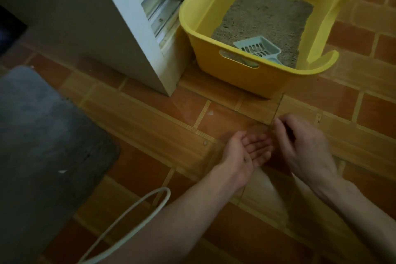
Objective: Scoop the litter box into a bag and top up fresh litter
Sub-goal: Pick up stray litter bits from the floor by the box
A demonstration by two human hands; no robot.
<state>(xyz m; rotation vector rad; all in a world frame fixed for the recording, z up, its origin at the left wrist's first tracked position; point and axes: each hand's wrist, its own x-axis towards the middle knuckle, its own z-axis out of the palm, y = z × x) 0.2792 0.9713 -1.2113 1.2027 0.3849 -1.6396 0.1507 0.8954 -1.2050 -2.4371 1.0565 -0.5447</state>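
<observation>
Yellow plastic litter box [242,75] at 1 o'clock holds grainy tan litter [263,21] and slotted pale scoop [258,49]. Left hand [246,152] palm-up, fingers relaxed; right hand [300,146] fingers pinching clear bag [252,113] on tile floor [132,103].

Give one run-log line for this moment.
hands: left open, right pinching clear bag | scoop in litter box | scooping not started

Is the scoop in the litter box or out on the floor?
In. The scoop lies on the litter inside the yellow box, at its near end; neither hand touches it.
</observation>
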